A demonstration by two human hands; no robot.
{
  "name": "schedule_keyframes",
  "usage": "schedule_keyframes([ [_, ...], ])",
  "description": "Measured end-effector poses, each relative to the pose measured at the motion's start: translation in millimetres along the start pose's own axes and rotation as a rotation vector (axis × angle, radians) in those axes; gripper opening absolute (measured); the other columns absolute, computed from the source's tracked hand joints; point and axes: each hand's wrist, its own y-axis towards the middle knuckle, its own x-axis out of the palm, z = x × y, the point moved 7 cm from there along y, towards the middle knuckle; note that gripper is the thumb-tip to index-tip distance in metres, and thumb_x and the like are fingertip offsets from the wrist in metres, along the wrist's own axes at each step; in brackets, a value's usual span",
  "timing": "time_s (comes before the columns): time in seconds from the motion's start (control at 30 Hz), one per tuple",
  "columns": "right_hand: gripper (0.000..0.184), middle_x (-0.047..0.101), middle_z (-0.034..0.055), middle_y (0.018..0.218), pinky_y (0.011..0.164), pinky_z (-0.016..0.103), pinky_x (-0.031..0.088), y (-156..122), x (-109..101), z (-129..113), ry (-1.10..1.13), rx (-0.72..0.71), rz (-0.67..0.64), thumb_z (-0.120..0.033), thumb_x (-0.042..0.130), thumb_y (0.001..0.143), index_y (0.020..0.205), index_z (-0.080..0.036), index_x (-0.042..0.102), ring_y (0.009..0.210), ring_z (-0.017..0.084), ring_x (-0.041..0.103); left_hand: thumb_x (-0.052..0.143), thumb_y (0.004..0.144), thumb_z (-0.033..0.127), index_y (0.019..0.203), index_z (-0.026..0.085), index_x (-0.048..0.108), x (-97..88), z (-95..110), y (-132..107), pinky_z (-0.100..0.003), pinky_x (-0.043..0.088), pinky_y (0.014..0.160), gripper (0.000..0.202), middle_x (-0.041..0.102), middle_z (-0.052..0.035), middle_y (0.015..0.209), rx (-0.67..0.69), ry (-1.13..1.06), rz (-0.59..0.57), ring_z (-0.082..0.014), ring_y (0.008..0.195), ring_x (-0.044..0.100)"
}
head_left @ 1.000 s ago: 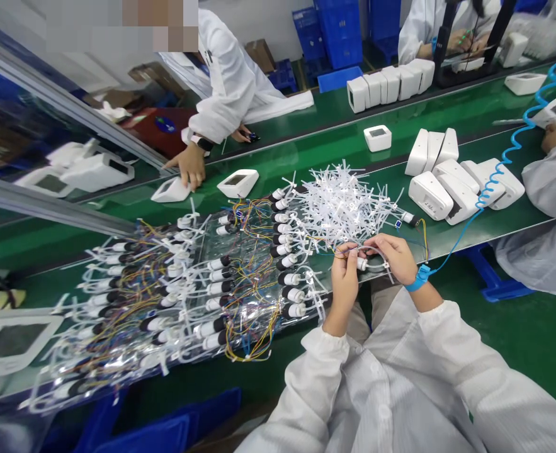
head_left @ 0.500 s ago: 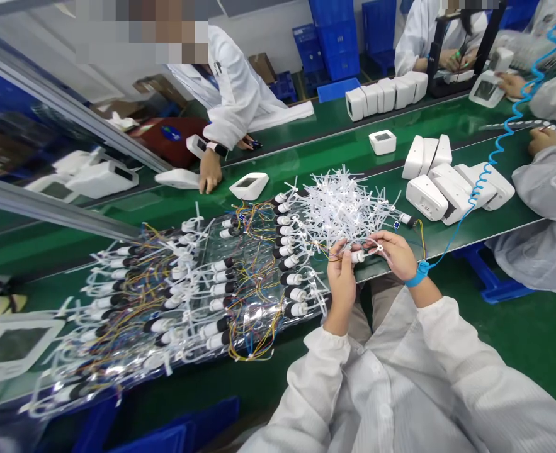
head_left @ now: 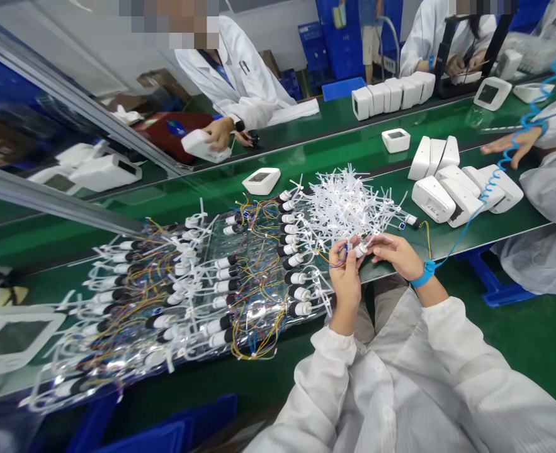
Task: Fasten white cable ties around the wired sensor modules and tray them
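Note:
My left hand (head_left: 345,280) is closed round a small motor pump with a white end (head_left: 361,250). Its coloured wires show beside the fingers, and most of its body is hidden in the grip. Close against the pump's white end, my right hand (head_left: 398,257) pinches a thin white tube, mostly covered by the fingers. A blue wrist strap (head_left: 424,274) with a coiled cord is on my right wrist. Just beyond both hands lies a heap of white tube pieces with small connectors (head_left: 348,204). One more wired pump (head_left: 412,220) rests at the heap's right side.
Rows of pumps with tubes and wires (head_left: 223,274) lie on clear plastic (head_left: 259,311) to the left. White device housings (head_left: 432,198) stand at right. A blue coiled cord (head_left: 514,135) hangs there. Across the green belt, a co-worker's hand (head_left: 218,133) holds a white device.
My right hand has brought the white tube against the pump's end; its connector no longer shows. The co-worker opposite has lifted a white device off the belt. The view has shifted slightly.

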Motion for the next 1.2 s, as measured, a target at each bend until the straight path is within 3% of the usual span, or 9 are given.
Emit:
schedule_keyframes([
  [0.13,0.036,0.084,0.0058,0.115,0.096,0.037,0.065,0.5,1.8,-2.9,-0.123,-0.038,-0.035,-0.037,0.099,0.083,0.114,-0.023,0.089,0.096,0.021,0.078,0.091,0.094,0.055,0.124,0.028,0.065,3.1,0.1,-1.7,-0.040,0.068,0.105,0.048,0.081,-0.0110,0.139,0.012,0.024,-0.017,-0.0281,0.130,0.079],
  [0.23,0.042,0.085,0.0074,0.123,0.106,0.042,0.061,1.4,0.7,-2.4,-0.156,-0.047,-0.029,-0.042,0.100,0.082,0.119,-0.025,0.089,0.107,0.025,0.078,0.091,0.095,0.053,0.124,0.028,0.067,5.1,0.9,-0.9,-0.041,0.067,0.107,0.046,0.081,-0.0109,0.137,0.019,0.049,-0.045,-0.0282,0.130,0.079],
  [0.43,0.044,0.084,0.0085,0.131,0.115,0.045,0.056,1.9,0.3,1.1,-0.204,-0.060,-0.035,-0.046,0.097,0.086,0.124,-0.026,0.087,0.118,0.028,0.077,0.092,0.096,0.044,0.121,0.025,0.073,9.4,8.0,0.9,-0.044,0.059,0.119,0.036,0.084,-0.0095,0.129,0.089,0.147,-0.116,-0.0266,0.129,0.079],
  [0.6,0.034,0.083,0.0062,0.122,0.111,0.042,0.058,0.9,-2.3,-2.1,-0.217,-0.103,0.002,-0.045,0.096,0.088,0.114,-0.025,0.084,0.116,0.026,0.076,0.093,0.094,0.041,0.120,0.024,0.079,14.8,9.6,3.5,-0.046,0.056,0.122,0.034,0.083,-0.0101,0.132,0.054,0.146,-0.161,-0.0277,0.132,0.077],
  [0.83,0.037,0.078,0.0043,0.104,0.084,0.034,0.064,0.2,-4.7,1.7,-0.154,-0.078,0.019,-0.050,0.089,0.095,0.121,-0.025,0.081,0.088,0.020,0.073,0.092,0.093,0.036,0.120,0.024,0.085,21.5,9.4,5.0,-0.047,0.060,0.115,0.030,0.085,-0.0095,0.124,-0.020,0.181,-0.184,-0.0277,0.119,0.080],
  [1.07,0.039,0.080,0.0014,0.101,0.090,0.034,0.064,-1.1,-7.2,6.6,-0.075,-0.050,0.029,-0.046,0.095,0.090,0.121,-0.026,0.082,0.087,0.018,0.075,0.088,0.096,0.037,0.120,0.027,0.089,24.3,12.5,4.0,-0.052,0.050,0.129,0.026,0.085,-0.0085,0.131,0.053,0.295,-0.196,-0.0288,0.131,0.076],
  [1.2,0.040,0.081,0.0015,0.097,0.089,0.035,0.064,-0.3,-7.6,6.0,-0.069,-0.039,0.041,-0.047,0.098,0.086,0.116,-0.024,0.084,0.086,0.019,0.074,0.085,0.101,0.042,0.123,0.028,0.089,27.5,17.2,0.6,-0.053,0.051,0.129,0.027,0.083,-0.0104,0.134,0.146,0.403,-0.212,-0.0296,0.133,0.074],
])
